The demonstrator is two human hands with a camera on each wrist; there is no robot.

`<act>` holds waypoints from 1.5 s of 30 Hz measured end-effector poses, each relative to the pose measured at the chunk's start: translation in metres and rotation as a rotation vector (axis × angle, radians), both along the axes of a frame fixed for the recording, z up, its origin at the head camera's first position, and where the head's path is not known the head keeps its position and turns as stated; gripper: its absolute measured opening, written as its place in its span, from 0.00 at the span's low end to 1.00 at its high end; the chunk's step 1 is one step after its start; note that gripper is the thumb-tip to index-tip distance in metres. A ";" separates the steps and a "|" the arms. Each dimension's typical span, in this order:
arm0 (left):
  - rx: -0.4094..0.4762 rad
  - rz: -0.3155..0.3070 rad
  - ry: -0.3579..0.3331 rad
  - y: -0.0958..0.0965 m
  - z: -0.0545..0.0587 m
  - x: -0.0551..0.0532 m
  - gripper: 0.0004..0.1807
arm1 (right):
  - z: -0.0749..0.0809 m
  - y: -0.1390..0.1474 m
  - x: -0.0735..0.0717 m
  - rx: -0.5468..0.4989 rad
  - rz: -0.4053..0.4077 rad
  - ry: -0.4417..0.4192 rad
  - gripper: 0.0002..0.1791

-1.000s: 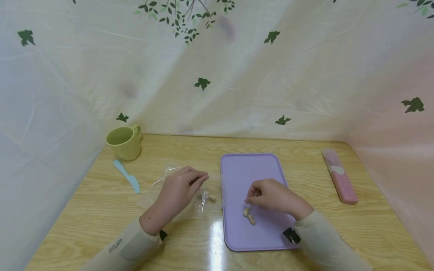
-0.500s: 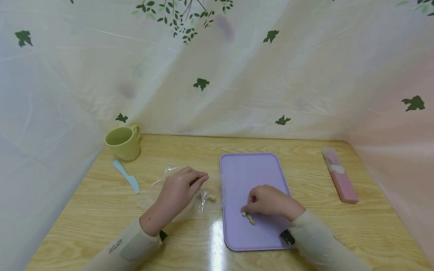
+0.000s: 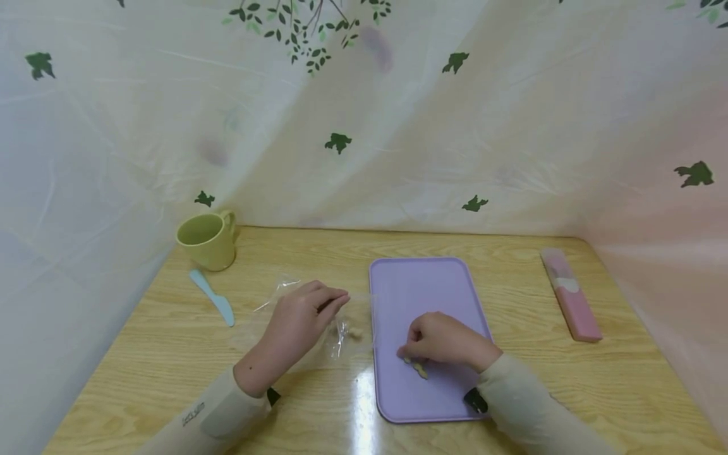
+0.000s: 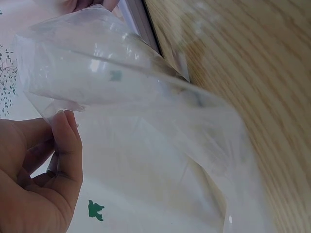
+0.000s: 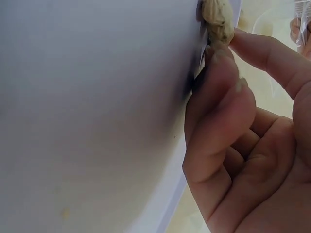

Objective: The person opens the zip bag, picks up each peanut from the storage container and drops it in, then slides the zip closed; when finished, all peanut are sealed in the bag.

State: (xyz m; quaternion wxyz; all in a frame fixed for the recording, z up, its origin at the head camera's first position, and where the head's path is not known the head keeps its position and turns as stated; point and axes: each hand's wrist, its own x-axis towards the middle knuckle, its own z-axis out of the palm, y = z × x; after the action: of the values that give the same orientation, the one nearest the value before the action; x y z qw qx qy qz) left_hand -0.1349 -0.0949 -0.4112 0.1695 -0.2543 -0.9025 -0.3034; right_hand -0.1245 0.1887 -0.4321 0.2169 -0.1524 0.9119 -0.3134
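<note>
My left hand (image 3: pixel 304 319) pinches the edge of a clear plastic bag (image 4: pixel 146 131) between thumb and forefinger and holds its mouth raised. Inside the bag, pale peanuts (image 3: pixel 355 333) show near the tray's left edge. Over the purple tray (image 3: pixel 421 284) is my right hand (image 3: pixel 446 341), fingers curled and tips down at the tray's surface. In the right wrist view its thumb and fingertips pinch a peanut (image 5: pixel 217 19). Another peanut (image 3: pixel 421 371) lies on the tray just below those fingers, partly covered by the hand in the head view.
A yellow-green mug (image 3: pixel 207 243) stands at the back left, with a light blue plastic knife (image 3: pixel 213 297) in front of it. On the right lies a long pink case (image 3: pixel 571 297). A pale curtain (image 3: pixel 398 126) hangs behind the wooden table (image 3: pixel 142 379).
My right hand has come down and slightly left onto the peanuts, and its fingertips now pinch one. The left hand and the bag stay where they were.
</note>
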 end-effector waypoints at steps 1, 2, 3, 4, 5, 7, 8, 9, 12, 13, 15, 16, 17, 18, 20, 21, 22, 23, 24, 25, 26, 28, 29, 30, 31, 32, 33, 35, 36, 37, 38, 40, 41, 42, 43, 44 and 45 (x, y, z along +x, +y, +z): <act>0.000 0.000 0.000 0.000 0.000 0.000 0.06 | 0.000 -0.001 0.000 -0.004 0.002 -0.002 0.16; 0.000 0.001 -0.001 0.000 0.000 0.000 0.06 | 0.000 -0.002 0.001 -0.009 0.003 -0.006 0.16; -0.001 0.002 -0.002 0.000 -0.001 0.001 0.06 | 0.000 -0.003 0.001 -0.012 0.004 -0.008 0.15; -0.001 0.003 -0.005 0.000 -0.001 0.001 0.06 | 0.000 -0.003 0.002 -0.014 0.006 -0.008 0.15; -0.001 0.003 -0.007 0.000 -0.001 0.001 0.06 | 0.000 -0.004 0.002 -0.015 0.007 -0.005 0.14; -0.002 0.005 -0.008 0.000 -0.002 0.001 0.06 | 0.000 -0.005 0.003 -0.012 0.008 -0.007 0.13; -0.002 0.005 -0.009 0.000 -0.002 0.001 0.06 | 0.000 -0.005 0.003 -0.009 0.006 -0.005 0.12; -0.002 0.005 -0.008 0.000 -0.002 0.001 0.06 | 0.001 -0.005 0.004 -0.001 0.003 0.002 0.11; -0.002 0.002 0.001 -0.001 -0.002 0.001 0.06 | 0.005 -0.003 0.003 0.010 -0.024 0.028 0.09; -0.003 0.002 0.005 -0.001 -0.003 0.001 0.07 | 0.006 -0.003 0.003 0.011 -0.037 0.041 0.08; -0.003 0.001 0.013 -0.001 -0.003 0.002 0.06 | 0.011 -0.001 0.001 0.000 -0.061 0.066 0.08; -0.003 0.001 0.014 -0.001 -0.003 0.002 0.06 | 0.013 0.000 0.000 -0.015 -0.072 0.073 0.08; -0.006 0.002 0.016 -0.001 -0.003 0.002 0.06 | 0.016 0.000 -0.001 -0.029 -0.082 0.078 0.09; -0.007 0.003 0.015 -0.001 -0.003 0.002 0.06 | 0.018 0.000 -0.002 -0.040 -0.090 0.084 0.09; -0.008 0.004 0.012 -0.001 -0.003 0.002 0.06 | 0.023 -0.001 -0.003 -0.071 -0.106 0.077 0.10; -0.007 0.004 0.011 -0.001 -0.003 0.002 0.06 | 0.026 -0.003 -0.003 -0.087 -0.117 0.071 0.10; -0.009 0.004 0.011 -0.001 -0.003 0.002 0.06 | 0.029 -0.004 -0.003 -0.105 -0.125 0.062 0.10; -0.010 0.004 0.013 -0.001 -0.003 0.002 0.07 | 0.031 -0.006 -0.003 -0.121 -0.131 0.054 0.11; -0.009 0.004 0.017 -0.002 -0.003 0.002 0.07 | 0.032 -0.009 -0.003 -0.136 -0.136 0.046 0.11; -0.009 0.004 0.021 -0.002 -0.003 0.002 0.07 | 0.034 -0.011 -0.003 -0.150 -0.140 0.041 0.12; -0.009 0.005 0.026 -0.002 -0.003 0.002 0.06 | 0.035 -0.013 -0.003 -0.163 -0.141 0.039 0.12; -0.009 0.004 0.035 -0.002 -0.003 0.002 0.06 | 0.036 -0.018 -0.004 -0.182 -0.137 0.041 0.12; -0.008 0.005 0.038 -0.002 -0.003 0.002 0.06 | 0.036 -0.020 -0.004 -0.189 -0.135 0.041 0.12; -0.007 0.005 0.039 -0.002 -0.003 0.002 0.06 | 0.035 -0.023 -0.004 -0.193 -0.131 0.043 0.11; -0.006 0.004 0.039 -0.002 -0.003 0.002 0.06 | 0.035 -0.026 -0.005 -0.196 -0.126 0.044 0.11; -0.005 0.003 0.040 -0.002 -0.003 0.002 0.06 | 0.034 -0.028 -0.005 -0.199 -0.121 0.044 0.10; -0.004 0.002 0.040 -0.002 -0.003 0.002 0.06 | 0.033 -0.031 -0.005 -0.199 -0.115 0.045 0.10; -0.002 0.001 0.039 -0.002 -0.003 0.002 0.06 | 0.031 -0.035 -0.006 -0.196 -0.100 0.046 0.10; -0.001 0.001 0.040 -0.002 -0.003 0.002 0.06 | 0.030 -0.037 -0.006 -0.193 -0.093 0.047 0.10; -0.001 0.001 0.041 -0.002 -0.003 0.002 0.06 | 0.029 -0.039 -0.006 -0.192 -0.084 0.048 0.10; -0.001 0.000 0.043 -0.002 -0.003 0.002 0.06 | 0.029 -0.040 -0.006 -0.191 -0.074 0.050 0.10; 0.000 -0.001 0.044 -0.002 -0.002 0.002 0.07 | 0.028 -0.043 -0.006 -0.190 -0.060 0.052 0.11; -0.001 -0.001 0.045 -0.002 -0.002 0.002 0.07 | 0.028 -0.043 -0.005 -0.190 -0.056 0.053 0.12; -0.002 -0.002 0.046 -0.002 -0.002 0.002 0.07 | 0.029 -0.044 -0.005 -0.188 -0.052 0.054 0.13; -0.003 -0.002 0.047 -0.002 -0.001 0.002 0.07 | 0.029 -0.044 -0.004 -0.185 -0.049 0.056 0.14; -0.004 -0.002 0.048 -0.002 -0.001 0.002 0.07 | 0.031 -0.044 -0.004 -0.182 -0.049 0.058 0.14; -0.006 -0.002 0.048 -0.002 -0.001 0.002 0.07 | 0.032 -0.043 -0.003 -0.179 -0.050 0.061 0.15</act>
State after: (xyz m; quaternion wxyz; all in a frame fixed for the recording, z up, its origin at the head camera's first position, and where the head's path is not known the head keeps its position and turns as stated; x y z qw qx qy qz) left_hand -0.1331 -0.0972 -0.4125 0.1900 -0.2629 -0.8988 -0.2949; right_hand -0.1277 0.1456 -0.4005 0.1669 -0.1577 0.8899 -0.3941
